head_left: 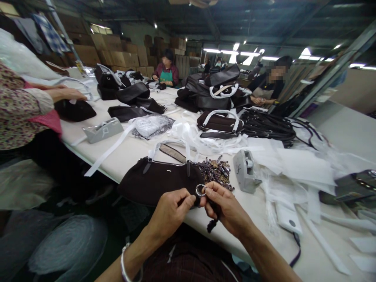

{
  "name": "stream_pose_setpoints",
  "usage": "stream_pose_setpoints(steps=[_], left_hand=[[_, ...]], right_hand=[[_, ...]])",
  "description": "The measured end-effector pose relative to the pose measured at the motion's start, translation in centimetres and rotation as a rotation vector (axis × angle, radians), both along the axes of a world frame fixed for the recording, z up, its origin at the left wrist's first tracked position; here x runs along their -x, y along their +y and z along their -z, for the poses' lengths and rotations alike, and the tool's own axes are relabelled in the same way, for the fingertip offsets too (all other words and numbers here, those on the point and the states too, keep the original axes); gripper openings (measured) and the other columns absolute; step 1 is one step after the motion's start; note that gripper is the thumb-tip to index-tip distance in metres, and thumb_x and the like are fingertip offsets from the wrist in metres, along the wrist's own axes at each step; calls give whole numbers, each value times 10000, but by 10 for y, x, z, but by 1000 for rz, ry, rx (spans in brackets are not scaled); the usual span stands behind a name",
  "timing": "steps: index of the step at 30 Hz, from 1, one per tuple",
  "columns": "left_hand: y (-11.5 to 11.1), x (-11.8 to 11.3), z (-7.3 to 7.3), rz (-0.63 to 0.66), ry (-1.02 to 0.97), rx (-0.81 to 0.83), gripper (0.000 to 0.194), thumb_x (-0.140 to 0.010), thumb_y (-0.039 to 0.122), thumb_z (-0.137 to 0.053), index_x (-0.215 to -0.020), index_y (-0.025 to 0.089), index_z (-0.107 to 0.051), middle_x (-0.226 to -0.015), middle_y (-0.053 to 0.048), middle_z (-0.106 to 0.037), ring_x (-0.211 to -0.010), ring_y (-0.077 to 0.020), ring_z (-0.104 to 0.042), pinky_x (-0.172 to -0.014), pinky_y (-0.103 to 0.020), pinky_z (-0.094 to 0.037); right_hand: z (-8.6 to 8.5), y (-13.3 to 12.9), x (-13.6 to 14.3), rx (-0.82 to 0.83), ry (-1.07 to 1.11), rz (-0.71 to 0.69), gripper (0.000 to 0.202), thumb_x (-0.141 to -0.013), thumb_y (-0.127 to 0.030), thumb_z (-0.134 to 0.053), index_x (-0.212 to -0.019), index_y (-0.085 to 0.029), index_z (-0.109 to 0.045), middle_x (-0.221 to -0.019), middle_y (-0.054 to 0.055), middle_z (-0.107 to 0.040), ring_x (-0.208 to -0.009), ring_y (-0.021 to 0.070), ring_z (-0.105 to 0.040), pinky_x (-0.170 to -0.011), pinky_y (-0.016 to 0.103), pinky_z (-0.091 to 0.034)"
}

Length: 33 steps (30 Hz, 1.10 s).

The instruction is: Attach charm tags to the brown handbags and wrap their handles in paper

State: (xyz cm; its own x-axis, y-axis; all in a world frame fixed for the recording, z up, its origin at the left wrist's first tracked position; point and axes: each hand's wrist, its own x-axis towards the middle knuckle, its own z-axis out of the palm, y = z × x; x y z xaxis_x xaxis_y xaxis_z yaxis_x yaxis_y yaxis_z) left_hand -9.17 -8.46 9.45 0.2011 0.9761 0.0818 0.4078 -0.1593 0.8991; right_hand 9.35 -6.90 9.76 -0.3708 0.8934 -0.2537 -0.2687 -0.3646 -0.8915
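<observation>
Bangle (123,262) on your L wrist sits nearest the head cam, w/ your dark clothing (188,260) just below your arms. Your R hand (226,205) is closed on the metal ring (200,190): thumb & fingers pinch its edge, prob. so the loop stays open & in sight. Dark beaded strand (212,225) hangs under the same hand; looks like the curled fingers keep it out of the ring's way. Your L hand (173,207) is narrow, thumb against curled forefinger, tips just beside the ring, prob. to work close to it; can't tell what, if anything, is btwn them.

Dark brown bag (161,180) lies on the worktop (123,149) right beyond your hands, partly hidden by them. Its handles (188,150) point away from you, in white wrap, prob. vs. scuffs. Beaded pile (216,172) is at the bag's R end, w/ a grey holder (245,172) beside it, prob. for short reach. White device (288,219) w/ a dark cable (297,248) is farther R, near white sheets (305,166).

Farther back: wrapped-handle bag (220,122) by a heap of black straps (267,127), & stacked bags (211,98). Co-worker's hand at L (69,94) rests on a dark piece (75,111); two more people (167,74) (268,84) are across the worktop.
</observation>
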Motion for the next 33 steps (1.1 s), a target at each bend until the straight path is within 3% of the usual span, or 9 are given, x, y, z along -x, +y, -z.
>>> stream_pose_setpoints(steps=[3, 8, 12, 14, 16, 19, 23, 28, 33], left_hand=[[-2, -2, 3, 68, -130, 97, 311, -949, 373, -465, -847, 170, -678, -710, -4, -628, -612, -112, -549, -575, -211, -421], [10, -4, 6, 0, -300, 198, 341, -922, 396, -494, -1085, 156, -672, -702, -18, -639, -595, -127, -582, -523, -210, -473], [13, -1, 6, -61, -273, 85, 302, -915, 334, -503, -1147, 184, -627, -886, -37, -651, -649, -121, -595, -580, -229, -497], [9, 2, 6, -158, -132, -63, 214, -904, 295, -528, -1053, 186, -636, -926, -36, -636, -712, -125, -589, -636, -232, -478], [1, 4, 8, -188, 13, -135, 161, -904, 302, -544, -863, 176, -634, -801, -14, -616, -694, -124, -559, -652, -233, -439], [-10, 5, 15, -45, 65, -32, 312, -926, 361, -521, -695, 171, -611, -640, 9, -572, -610, -114, -518, -595, -226, -389], [-13, 1, 22, 24, -105, 164, 368, -951, 416, -461, -764, 165, -654, -654, 8, -587, -535, -95, -512, -511, -202, -374], [-3, -2, 20, 5, -242, 208, 306, -923, 420, -510, -951, 169, -682, -760, -13, -655, -585, -107, -549, -521, -192, -415], [7, 9, 14, 45, -104, 192, 251, -924, 355, -505, -811, 174, -637, -646, 13, -618, -584, -115, -540, -563, -205, -401]], right_hand=[[3, -2, 2, 4, 7, -4, 257, -859, -406, -645, -836, -178, -530, -701, 3, -653, -448, 53, -469, -415, 179, -270], [9, -7, 10, 5, -30, -35, 267, -859, -409, -646, -821, -176, -522, -693, -1, -656, -431, 44, -462, -404, 169, -272], [11, -7, 13, 30, -20, -23, 271, -856, -410, -642, -807, -176, -515, -681, -3, -653, -414, 39, -445, -392, 165, -265], [11, -7, 12, 44, -24, -5, 269, -852, -407, -644, -806, -177, -513, -670, -4, -652, -406, 39, -438, -387, 163, -260], [11, -6, 10, 51, -40, 14, 274, -845, -409, -650, -800, -178, -509, -659, -6, -648, -400, 40, -436, -380, 162, -254], [12, -7, 9, 43, -58, 41, 281, -841, -416, -650, -793, -179, -509, -663, -8, -645, -407, 43, -445, -378, 162, -257], [17, -9, 14, 17, -71, 61, 281, -858, -431, -629, -809, -181, -512, -681, -17, -635, -424, 41, -452, -395, 165, -288], [28, -16, 24, -26, -173, 44, 310, -876, -485, -589, -835, -188, -510, -678, -27, -621, -443, 51, -463, -409, 175, -311], [31, -19, 22, -160, -420, -25, 297, -882, -493, -563, -816, -204, -544, -717, -3, -653, -534, 111, -541, -493, 240, -405]])
